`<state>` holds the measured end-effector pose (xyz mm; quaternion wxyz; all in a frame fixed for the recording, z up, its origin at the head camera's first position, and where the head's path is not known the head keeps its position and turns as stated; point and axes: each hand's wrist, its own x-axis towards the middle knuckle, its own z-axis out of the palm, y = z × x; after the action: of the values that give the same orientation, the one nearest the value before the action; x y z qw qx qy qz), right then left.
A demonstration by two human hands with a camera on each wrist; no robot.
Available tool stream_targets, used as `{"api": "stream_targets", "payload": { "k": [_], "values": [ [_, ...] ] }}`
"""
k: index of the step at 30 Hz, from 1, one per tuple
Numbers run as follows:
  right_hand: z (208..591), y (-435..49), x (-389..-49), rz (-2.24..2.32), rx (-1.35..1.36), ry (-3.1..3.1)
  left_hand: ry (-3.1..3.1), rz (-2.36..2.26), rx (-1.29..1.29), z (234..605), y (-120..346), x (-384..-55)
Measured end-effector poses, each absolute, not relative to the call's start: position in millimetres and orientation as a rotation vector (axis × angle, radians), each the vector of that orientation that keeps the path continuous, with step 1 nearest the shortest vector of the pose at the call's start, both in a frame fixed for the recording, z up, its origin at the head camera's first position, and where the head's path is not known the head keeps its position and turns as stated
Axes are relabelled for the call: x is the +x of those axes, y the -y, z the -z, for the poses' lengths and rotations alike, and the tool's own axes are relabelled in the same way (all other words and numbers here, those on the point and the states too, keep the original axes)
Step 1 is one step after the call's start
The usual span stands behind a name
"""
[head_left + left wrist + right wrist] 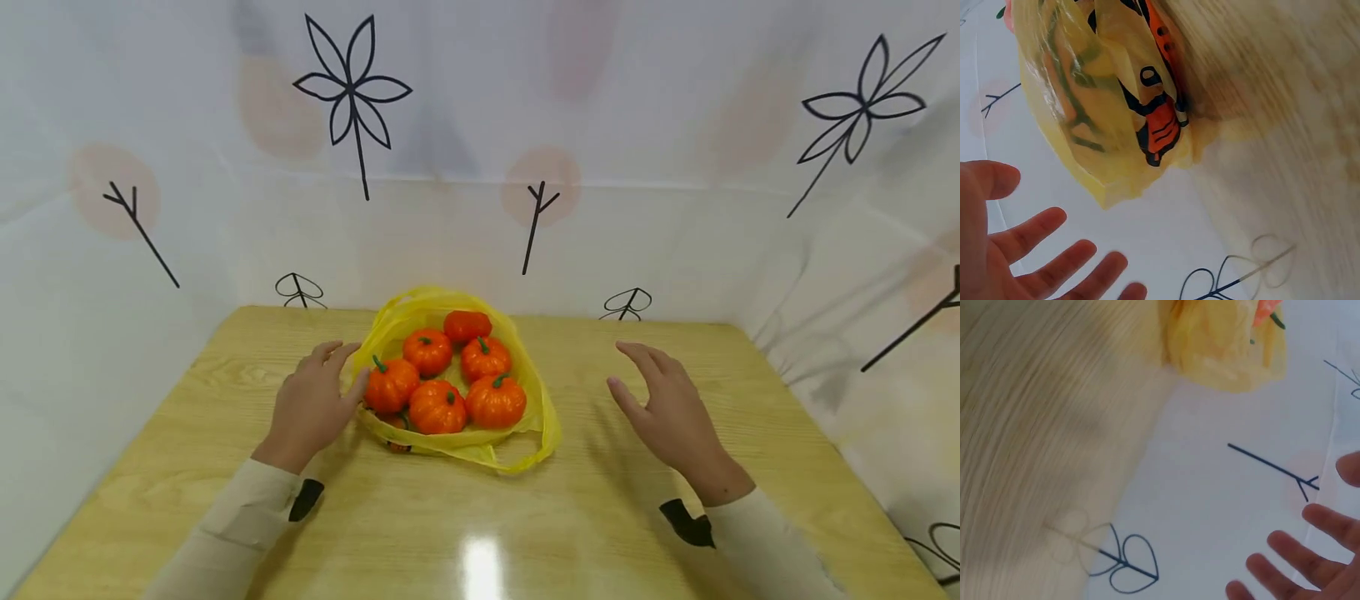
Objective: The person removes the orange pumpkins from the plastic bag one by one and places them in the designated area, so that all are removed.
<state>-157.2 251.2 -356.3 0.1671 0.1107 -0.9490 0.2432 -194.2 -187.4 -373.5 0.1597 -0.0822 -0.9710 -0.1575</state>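
A yellow plastic bag (546, 421) lies on the table with its mouth spread wide. Inside it are several small orange pumpkins (437, 408), most showing green stems. My left hand (311, 408) is at the bag's left edge, fingers spread and slightly bent. In the left wrist view, the fingertips are apart from the bag (1079, 125), whose side bears a black and orange print. My right hand (671, 408) hovers over the table to the right of the bag, a gap away, with relaxed fingers. The right wrist view has the bag (1210, 350) at its top, beyond the fingers.
The pale wooden table (480, 508) reflects a bright light near its front edge. A white cloth (450, 233) printed with black plant drawings hangs behind and along both sides of the table.
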Motion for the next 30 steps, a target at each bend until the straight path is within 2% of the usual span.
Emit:
{"api": "stream_targets", "payload": {
  "k": [9, 30],
  "values": [
    [358, -233, -166, -0.872, 0.408, 2.442, 2.763, 0.745, -0.194, 378, 204, -206],
    [365, -164, -187, -1.404, 0.495, 2.476, 2.848, 1.651, -0.048, 404, 221, -215]
  ]
}}
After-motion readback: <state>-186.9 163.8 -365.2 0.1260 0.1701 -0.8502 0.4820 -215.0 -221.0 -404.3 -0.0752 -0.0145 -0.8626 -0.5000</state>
